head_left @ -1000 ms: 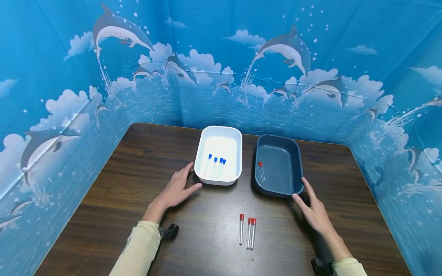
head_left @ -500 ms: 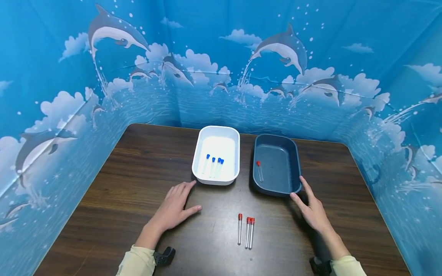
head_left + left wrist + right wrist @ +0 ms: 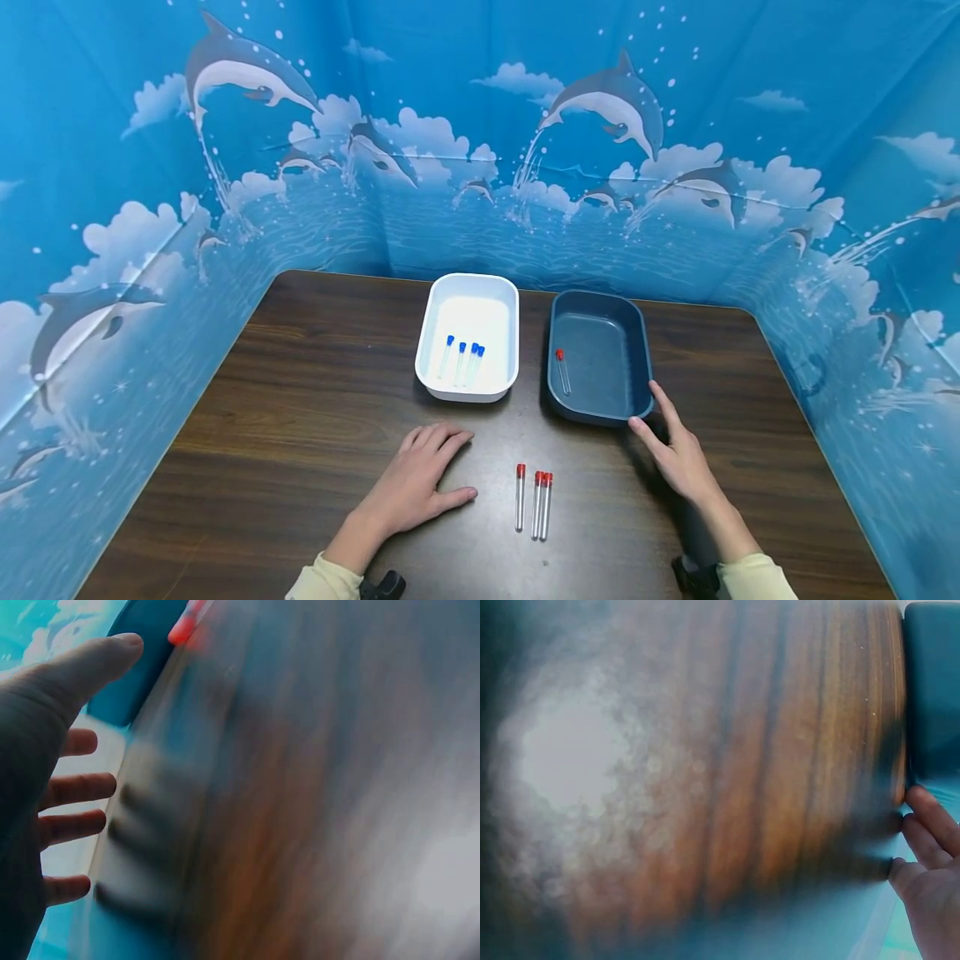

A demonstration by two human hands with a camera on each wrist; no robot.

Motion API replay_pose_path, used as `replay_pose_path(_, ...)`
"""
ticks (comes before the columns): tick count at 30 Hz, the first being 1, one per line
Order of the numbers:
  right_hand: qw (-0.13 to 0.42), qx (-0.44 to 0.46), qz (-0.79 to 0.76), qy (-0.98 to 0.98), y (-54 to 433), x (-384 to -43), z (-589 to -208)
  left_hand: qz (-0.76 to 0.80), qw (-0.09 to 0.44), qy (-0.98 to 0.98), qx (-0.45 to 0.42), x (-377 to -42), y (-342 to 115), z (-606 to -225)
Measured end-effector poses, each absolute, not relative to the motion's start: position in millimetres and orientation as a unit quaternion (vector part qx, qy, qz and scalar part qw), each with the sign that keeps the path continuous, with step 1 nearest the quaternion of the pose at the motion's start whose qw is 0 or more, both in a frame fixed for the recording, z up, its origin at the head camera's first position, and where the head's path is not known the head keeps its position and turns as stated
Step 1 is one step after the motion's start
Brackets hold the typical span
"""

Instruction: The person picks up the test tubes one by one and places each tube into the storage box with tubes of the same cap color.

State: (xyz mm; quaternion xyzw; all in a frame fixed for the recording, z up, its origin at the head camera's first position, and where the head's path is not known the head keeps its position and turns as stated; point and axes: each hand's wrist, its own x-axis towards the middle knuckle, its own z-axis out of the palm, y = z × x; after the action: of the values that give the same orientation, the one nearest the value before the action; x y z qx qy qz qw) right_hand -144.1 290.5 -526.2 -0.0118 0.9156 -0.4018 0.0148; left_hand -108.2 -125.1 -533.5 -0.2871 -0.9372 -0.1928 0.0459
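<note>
My left hand [image 3: 416,483], fingers spread, is low over the table to the left of three red-capped test tubes [image 3: 520,500] and holds nothing. In the left wrist view a blurred red cap [image 3: 180,631] shows beyond the thumb. My right hand [image 3: 682,462] has its thumb and index finger extended to the near right corner of a dark blue-grey bin [image 3: 607,350]. One red-capped tube [image 3: 566,377] lies inside that bin, along its left side. Several blue-capped test tubes [image 3: 462,367] lie in a white bin [image 3: 476,308], beyond my left hand.
Both bins stand side by side near the far edge of the dark wood table [image 3: 300,400], with a narrow gap between them. A blue dolphin-print curtain [image 3: 450,208] hangs behind and around the table.
My left hand has left the white bin's near left corner and moved toward me and rightward, closer to the loose red-capped tubes. The right hand stays at the dark bin's corner.
</note>
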Motion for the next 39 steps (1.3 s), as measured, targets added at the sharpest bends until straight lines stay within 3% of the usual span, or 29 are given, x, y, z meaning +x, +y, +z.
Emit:
replay_pose_path(22,0.029,-0.002,-0.41,0.912,288,-144,-521,-0.166,-0.012,-0.909,-0.383,-104,-68,-534)
replay_pose_path(39,0.024,-0.008,-0.415,0.91,289,-144,-522,-0.141,-0.044,-0.902,-0.406,-104,-53,-532)
